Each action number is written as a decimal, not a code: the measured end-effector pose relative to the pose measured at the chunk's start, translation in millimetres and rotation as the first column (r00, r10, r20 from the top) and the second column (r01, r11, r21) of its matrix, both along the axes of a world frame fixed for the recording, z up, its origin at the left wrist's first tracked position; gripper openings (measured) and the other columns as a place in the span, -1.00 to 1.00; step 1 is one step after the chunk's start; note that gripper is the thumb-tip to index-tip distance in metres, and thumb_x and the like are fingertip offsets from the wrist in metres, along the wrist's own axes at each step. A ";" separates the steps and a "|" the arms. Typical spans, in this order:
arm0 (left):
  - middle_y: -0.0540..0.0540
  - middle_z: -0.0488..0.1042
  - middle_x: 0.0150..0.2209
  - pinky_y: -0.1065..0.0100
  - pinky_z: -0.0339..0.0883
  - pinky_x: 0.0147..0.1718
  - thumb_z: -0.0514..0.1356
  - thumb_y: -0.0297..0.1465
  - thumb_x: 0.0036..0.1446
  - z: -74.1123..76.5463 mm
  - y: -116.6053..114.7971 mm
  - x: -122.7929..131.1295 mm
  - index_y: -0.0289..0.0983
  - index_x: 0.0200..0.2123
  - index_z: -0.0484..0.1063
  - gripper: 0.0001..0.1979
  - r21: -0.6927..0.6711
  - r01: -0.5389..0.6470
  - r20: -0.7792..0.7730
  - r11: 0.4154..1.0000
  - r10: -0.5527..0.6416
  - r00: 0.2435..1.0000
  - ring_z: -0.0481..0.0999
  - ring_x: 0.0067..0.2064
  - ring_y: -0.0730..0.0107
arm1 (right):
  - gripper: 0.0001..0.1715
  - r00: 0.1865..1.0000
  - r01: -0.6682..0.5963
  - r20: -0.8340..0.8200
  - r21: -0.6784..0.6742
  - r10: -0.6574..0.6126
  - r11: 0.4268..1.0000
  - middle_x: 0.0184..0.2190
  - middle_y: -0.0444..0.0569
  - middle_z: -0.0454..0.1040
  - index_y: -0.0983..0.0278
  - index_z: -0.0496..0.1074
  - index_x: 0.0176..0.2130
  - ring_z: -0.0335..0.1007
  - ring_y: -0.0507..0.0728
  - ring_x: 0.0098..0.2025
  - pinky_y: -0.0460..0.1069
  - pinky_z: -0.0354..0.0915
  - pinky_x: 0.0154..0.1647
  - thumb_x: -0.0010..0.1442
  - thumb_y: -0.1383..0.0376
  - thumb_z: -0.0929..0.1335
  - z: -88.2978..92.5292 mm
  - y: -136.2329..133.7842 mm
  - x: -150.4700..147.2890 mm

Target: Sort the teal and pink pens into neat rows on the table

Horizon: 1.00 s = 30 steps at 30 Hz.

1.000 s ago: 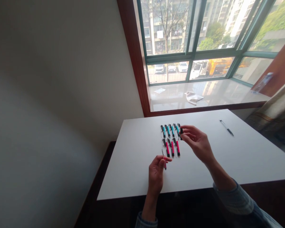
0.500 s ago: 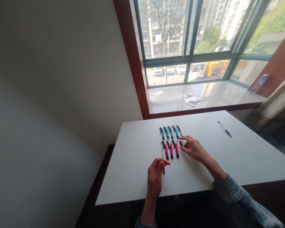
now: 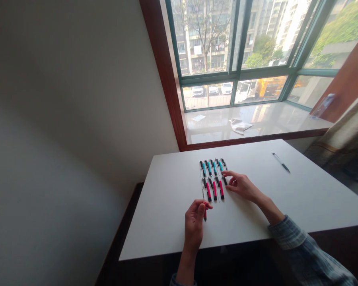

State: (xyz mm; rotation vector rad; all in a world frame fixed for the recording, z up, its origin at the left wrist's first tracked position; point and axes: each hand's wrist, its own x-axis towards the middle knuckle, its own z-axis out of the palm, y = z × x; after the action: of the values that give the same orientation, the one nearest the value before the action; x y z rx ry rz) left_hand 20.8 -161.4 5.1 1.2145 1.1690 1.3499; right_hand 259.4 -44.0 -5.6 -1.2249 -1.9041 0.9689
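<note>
Indoors | white table [image 3: 155, 214], windowsill [image 3: 277, 119] behind bearing cloth [image 3: 240, 126] | left hand [image 3: 194, 222]: grip around red barrel [image 3: 205, 214] | right hand [image 3: 243, 186]: grip spread

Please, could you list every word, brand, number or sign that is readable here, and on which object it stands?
No text is readable here.
Red barrels and blue barrels: any print is too small.
Red piece in the left hand: too small.
Lone pen at right: too small.
White sheet on the windowsill: no legible mark.
Parked cars outside: too small and blurred.
</note>
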 end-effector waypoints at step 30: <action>-0.05 0.43 -0.40 0.35 0.27 -0.28 0.16 -0.11 0.33 0.5 0.5 0.4 -0.26 -0.37 0.44 -0.64 -0.009 0.059 -0.035 0.998 -0.060 0.998 0.40 -0.31 0.30 | -0.67 0.861 -0.138 -0.509 -0.200 0.018 0.970 -0.37 -0.05 0.59 0.30 0.58 -0.34 0.50 0.09 -0.38 0.00 0.45 -0.25 0.19 0.07 0.48 44.4 -79.8 -85.6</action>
State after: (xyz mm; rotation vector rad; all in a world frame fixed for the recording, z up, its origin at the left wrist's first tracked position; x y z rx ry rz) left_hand 21.2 -160.9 5.6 1.2623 1.1526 1.2836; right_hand 173.8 -123.8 38.8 -0.8975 -1.4596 1.4295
